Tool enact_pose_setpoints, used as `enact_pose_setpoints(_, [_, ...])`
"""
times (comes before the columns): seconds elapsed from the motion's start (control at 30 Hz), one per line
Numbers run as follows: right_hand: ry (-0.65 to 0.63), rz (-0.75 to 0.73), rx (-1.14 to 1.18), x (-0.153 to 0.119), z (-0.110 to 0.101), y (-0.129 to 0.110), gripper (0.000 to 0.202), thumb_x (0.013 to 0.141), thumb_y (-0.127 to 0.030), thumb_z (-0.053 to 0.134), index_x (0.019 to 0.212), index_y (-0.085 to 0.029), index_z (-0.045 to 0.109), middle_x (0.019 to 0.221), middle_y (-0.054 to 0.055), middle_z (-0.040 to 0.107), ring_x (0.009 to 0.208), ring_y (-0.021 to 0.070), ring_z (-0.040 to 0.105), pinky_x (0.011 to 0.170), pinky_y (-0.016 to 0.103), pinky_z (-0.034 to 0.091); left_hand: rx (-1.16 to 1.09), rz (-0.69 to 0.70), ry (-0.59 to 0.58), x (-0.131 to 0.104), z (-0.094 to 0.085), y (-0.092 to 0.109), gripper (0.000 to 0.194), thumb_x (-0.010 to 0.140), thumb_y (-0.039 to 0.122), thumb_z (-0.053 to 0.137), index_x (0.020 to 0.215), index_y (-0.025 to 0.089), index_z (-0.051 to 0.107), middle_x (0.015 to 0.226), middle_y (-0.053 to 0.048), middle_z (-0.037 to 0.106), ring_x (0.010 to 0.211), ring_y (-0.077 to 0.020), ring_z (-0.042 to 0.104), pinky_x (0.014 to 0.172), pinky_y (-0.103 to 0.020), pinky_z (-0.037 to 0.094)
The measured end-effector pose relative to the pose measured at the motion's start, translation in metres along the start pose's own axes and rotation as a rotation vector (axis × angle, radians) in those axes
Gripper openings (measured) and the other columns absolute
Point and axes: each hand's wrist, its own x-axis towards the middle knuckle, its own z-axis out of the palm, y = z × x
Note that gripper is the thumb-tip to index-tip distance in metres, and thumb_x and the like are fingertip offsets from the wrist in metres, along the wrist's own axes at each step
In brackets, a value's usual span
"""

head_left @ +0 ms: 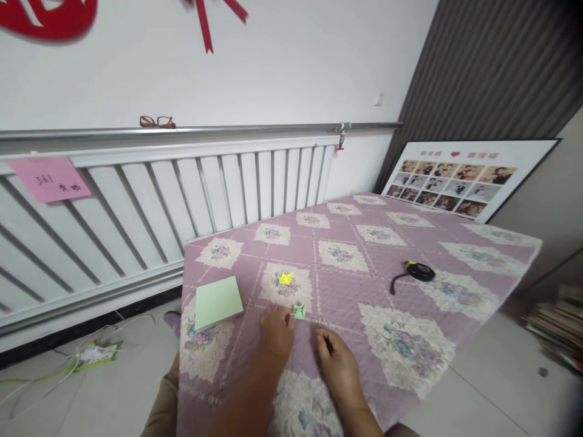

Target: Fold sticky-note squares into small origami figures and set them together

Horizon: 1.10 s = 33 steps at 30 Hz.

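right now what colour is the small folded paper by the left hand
Light green, seen in the head view: the small folded paper at the left hand's fingertips.

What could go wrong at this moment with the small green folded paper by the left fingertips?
1. The green folded piece is tiny and only at the left hand's fingertips; a nudge could crush it or flick it away.
2. The yellow folded piece lies close behind it and could be knocked by a reaching hand.
3. The green paper pad sits near the table edge and might slide off.
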Motion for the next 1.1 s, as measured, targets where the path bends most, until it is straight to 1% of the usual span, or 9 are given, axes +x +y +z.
enact_pose_setpoints(0.07, [0.004,0.004,0.009,0.0,0.0,0.0,0.025,0.086,-0.036,0.047,0.089,-0.021,0.067,0.089,0.006,0.071,0.083,0.0207,0.066,0.079,0.034,0.053,0.008,0.011,-0.018,0.006,0.003,0.004,0.014,0.085,0.019,0.052,0.091,0.019,0.064,0.097,-0.005,0.065,0.097,-0.0225,0.056,0.087,-0.036,0.039])
enact_pose_setpoints(0.17, [0.01,0.011,0.025,0.001,-0.003,-0.002,0.026,0.087,-0.036,0.045,0.09,-0.021,0.067,0.089,0.006,0.071,0.082,0.0205,0.066,0.078,0.033,0.053,0.007,0.042,-0.041,0.004,0.001,0.003,0.026,0.083,0.015,0.051,0.107,0.021,0.061,0.109,-0.007,0.063,0.107,-0.0226,0.053,0.093,-0.037,0.037])
enact_pose_setpoints(0.27, [0.005,0.019,0.036,0.005,-0.004,-0.001,0.026,0.087,-0.035,0.045,0.09,-0.021,0.066,0.089,0.006,0.071,0.082,0.0201,0.066,0.077,0.032,0.053,-0.003,0.093,-0.075,-0.007,-0.008,-0.009,0.035,0.08,0.011,0.05,0.111,0.022,0.06,0.117,-0.005,0.061,0.112,-0.0201,0.05,0.098,-0.033,0.034])
enact_pose_setpoints(0.4, [-0.004,0.034,0.038,0.021,0.0,0.007,0.028,0.087,-0.035,0.044,0.094,-0.019,0.065,0.092,0.008,0.071,0.086,0.0213,0.066,0.081,0.035,0.052,0.049,0.13,-0.119,-0.017,-0.023,-0.028,0.036,0.08,0.018,0.052,0.115,0.021,0.059,0.127,-0.007,0.055,0.118,-0.0221,0.046,0.103,-0.036,0.031])
enact_pose_setpoints(0.5, [-0.038,0.032,0.039,0.039,0.005,0.015,0.028,0.086,-0.036,0.045,0.097,-0.019,0.065,0.096,0.008,0.069,0.09,0.0223,0.065,0.084,0.037,0.05,0.147,0.08,-0.12,-0.016,-0.028,-0.033,0.036,0.083,0.025,0.05,0.118,0.02,0.058,0.132,-0.008,0.051,0.123,-0.025,0.042,0.106,-0.041,0.026])
enact_pose_setpoints(0.6, [-0.116,0.013,0.053,0.057,0.007,0.021,0.029,0.084,-0.034,0.047,0.102,-0.02,0.064,0.095,0.007,0.069,0.088,0.0211,0.064,0.082,0.036,0.05,0.206,0.054,-0.082,-0.012,-0.027,-0.03,0.034,0.084,0.025,0.049,0.117,0.022,0.059,0.133,-0.008,0.051,0.123,-0.0269,0.042,0.106,-0.045,0.024])
enact_pose_setpoints(0.7, [-0.237,-0.006,0.075,0.073,0.005,0.025,0.03,0.081,-0.032,0.048,0.104,-0.021,0.065,0.082,0.002,0.067,0.076,0.0187,0.063,0.073,0.032,0.051,0.218,0.047,-0.07,-0.009,-0.023,-0.026,0.034,0.084,0.024,0.049,0.116,0.023,0.059,0.132,-0.008,0.052,0.123,-0.0269,0.042,0.106,-0.046,0.024])
enact_pose_setpoints(0.83, [-0.401,-0.037,0.101,0.091,0.003,0.031,0.027,0.076,-0.029,0.05,0.096,-0.021,0.067,0.071,-0.001,0.062,0.068,0.0165,0.059,0.068,0.029,0.049,0.208,0.014,-0.099,-0.008,-0.02,-0.028,0.036,0.084,0.026,0.048,0.119,0.024,0.058,0.134,-0.007,0.05,0.126,-0.0265,0.039,0.107,-0.045,0.022])
enact_pose_setpoints(1.1, [-0.609,-0.107,0.091,0.118,0.014,0.033,0.022,0.072,-0.02,0.048,0.081,-0.02,0.068,0.073,0.002,0.062,0.07,0.017,0.058,0.067,0.028,0.046,0.165,-0.053,-0.153,-0.005,-0.011,-0.034,0.043,0.083,0.027,0.045,0.126,0.029,0.053,0.14,-0.002,0.045,0.131,-0.0251,0.032,0.11,-0.043,0.016])
